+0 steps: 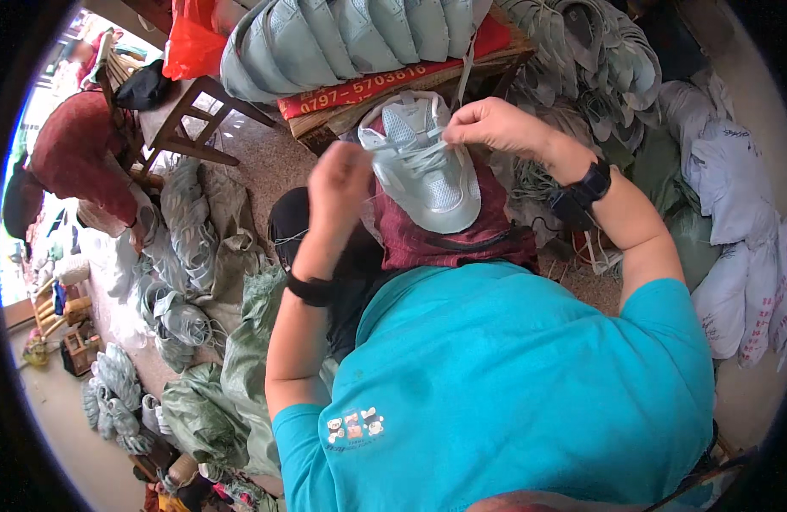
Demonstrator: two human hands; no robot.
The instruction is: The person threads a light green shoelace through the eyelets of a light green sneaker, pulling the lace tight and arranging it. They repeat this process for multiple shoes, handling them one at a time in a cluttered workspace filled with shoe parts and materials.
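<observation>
A pale mint-green shoe upper (423, 166) lies toe toward me on a dark red cloth (461, 239) over my lap. My right hand (493, 125) pinches a thin white lace at the upper's far end, near the tongue. My left hand (340, 183) is closed at the upper's left side, pulling the other end of the lace. A black band sits on each wrist. My turquoise shirt (513, 384) fills the lower part of the view.
A row of stacked mint uppers (342, 38) rests on a wooden bench with a red board (393, 85). More uppers pile at the left (184, 247) and upper right (598, 68). White sacks (734, 222) stand at the right, green sacks (240, 375) at lower left.
</observation>
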